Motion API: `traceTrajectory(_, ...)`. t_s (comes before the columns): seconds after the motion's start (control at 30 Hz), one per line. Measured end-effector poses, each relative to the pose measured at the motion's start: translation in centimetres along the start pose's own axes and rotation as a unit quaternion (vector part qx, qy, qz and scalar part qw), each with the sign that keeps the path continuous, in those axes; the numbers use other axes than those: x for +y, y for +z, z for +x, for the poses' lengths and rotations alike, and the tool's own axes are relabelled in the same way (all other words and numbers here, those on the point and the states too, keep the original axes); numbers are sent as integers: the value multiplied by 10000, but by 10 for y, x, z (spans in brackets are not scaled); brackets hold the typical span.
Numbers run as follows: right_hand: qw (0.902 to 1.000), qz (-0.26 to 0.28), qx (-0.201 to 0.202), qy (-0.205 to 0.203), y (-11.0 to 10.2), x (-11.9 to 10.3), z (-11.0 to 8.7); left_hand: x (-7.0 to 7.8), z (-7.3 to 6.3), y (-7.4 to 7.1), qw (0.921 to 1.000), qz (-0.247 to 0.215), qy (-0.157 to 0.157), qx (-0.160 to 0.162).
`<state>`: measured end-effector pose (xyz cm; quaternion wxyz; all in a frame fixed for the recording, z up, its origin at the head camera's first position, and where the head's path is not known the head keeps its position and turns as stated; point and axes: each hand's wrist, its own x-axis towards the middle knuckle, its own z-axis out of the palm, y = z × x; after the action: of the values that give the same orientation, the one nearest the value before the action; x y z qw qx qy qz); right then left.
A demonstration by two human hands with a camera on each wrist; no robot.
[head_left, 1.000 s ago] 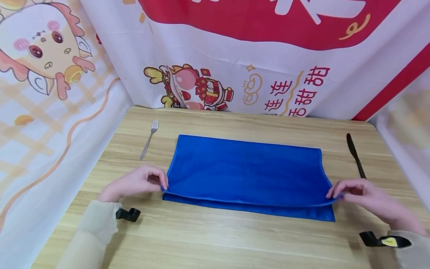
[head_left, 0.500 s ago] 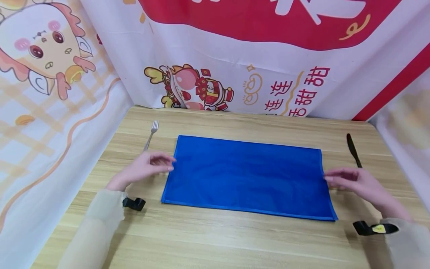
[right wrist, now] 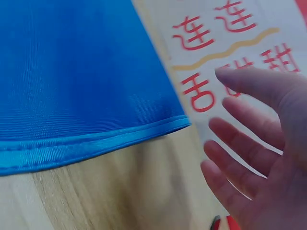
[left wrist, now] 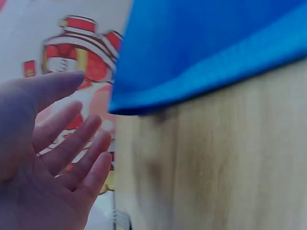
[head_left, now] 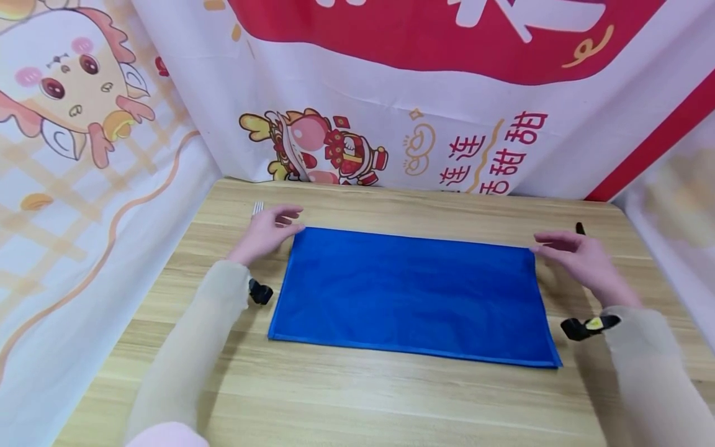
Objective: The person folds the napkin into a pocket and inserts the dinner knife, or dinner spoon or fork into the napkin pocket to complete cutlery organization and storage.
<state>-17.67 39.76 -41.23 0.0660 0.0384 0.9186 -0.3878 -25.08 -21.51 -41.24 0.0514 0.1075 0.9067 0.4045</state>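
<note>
A blue cloth (head_left: 413,295), folded into a flat rectangle with a stitched hem, lies on the wooden table (head_left: 357,403). My left hand (head_left: 269,233) is at its far left corner, fingers apart and holding nothing. At the far right corner is my right hand (head_left: 578,257), its fingers loosely extended. In the left wrist view the cloth's corner (left wrist: 139,103) sits just beyond my spread fingers. The right wrist view likewise shows a gap between my fingers and the hemmed corner (right wrist: 177,123).
A fork (head_left: 258,207) lies at the back left, mostly covered by my left hand. On the right, a black knife (head_left: 580,228) shows only its tip behind my right hand. A printed curtain (head_left: 447,87) hangs along the table's back edge.
Both hands let go of the cloth's near edge, which dropped flat onto the layer below. They then moved away from me along the sides to the far corners.
</note>
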Motion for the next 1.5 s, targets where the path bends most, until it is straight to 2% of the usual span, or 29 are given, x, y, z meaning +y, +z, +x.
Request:
traceTrajectory(0.1, 9997, -243, -61, -28, 6, 4, 12, -3, 11, 3, 9990, 394, -153, -162)
traceTrajectory(0.27, 9974, -575, -172, -392, 16, 7, 23, -6, 19, 8, 9961, 798, -212, -301)
traceTrajectory(0.47, 9946, -808, -189, -618, 19, 10, 25, -8, 21, 11, 9964, 734, -181, -386)
traceTrajectory(0.57, 9954, -747, -148, -573, 19, 8, 26, -10, 20, 9, 9974, 554, -177, -429)
traceTrajectory(0.8, 9979, -529, -215, -315, 18, 7, 27, -21, 19, -3, 9995, 274, -104, -84)
traceTrajectory(0.93, 9986, -413, -238, -245, 18, 5, 29, -21, 18, -12, 9997, 205, -154, 42)
traceTrajectory(1.03, 9994, -283, -93, -202, 19, 2, 31, -19, 18, -14, 9995, 238, -165, 80)
traceTrajectory(1.23, 9987, -4, 388, -320, 25, -2, 34, -22, 19, -8, 9989, 371, -145, 230)
traceTrajectory(1.4, 9989, 292, 287, -215, 29, 2, 32, -24, 21, 1, 9979, 541, -250, 257)
traceTrajectory(1.5, 9991, 321, 278, -58, 29, 4, 28, -18, 23, 6, 9978, 569, -188, 281)
